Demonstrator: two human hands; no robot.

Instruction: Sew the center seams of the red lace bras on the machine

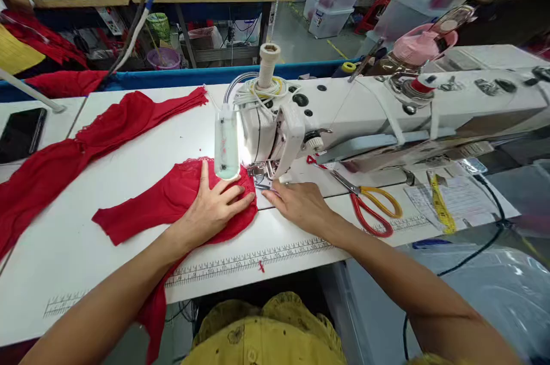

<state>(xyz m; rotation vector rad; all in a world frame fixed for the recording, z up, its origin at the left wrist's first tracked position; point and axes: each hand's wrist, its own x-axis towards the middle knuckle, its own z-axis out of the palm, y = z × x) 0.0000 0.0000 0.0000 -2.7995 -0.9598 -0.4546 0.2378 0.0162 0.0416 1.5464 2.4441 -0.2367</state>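
Note:
A red bra piece (172,196) with a moulded cup and lace edging lies on the white sewing table, its cup edge by the presser foot (262,171) of a sewing machine (275,130). My left hand (217,207) is spread flat on the cup, fingers apart. Just right of the foot, my right hand (301,204) has thumb and forefinger close together beside a thin, dark strip or tool; whether they grip it is hard to see. A translucent plate (227,144) hangs in front of the needle area. Red fabric also drapes over the front edge beneath my left forearm.
Joined red bra pieces (98,136) stretch across the table's left. Scissors (365,196) with red and orange handles lie right of my right hand. A phone (21,134) rests far left; papers (455,199) with a yellow tape lie right. A ruler scale (253,259) runs along the front.

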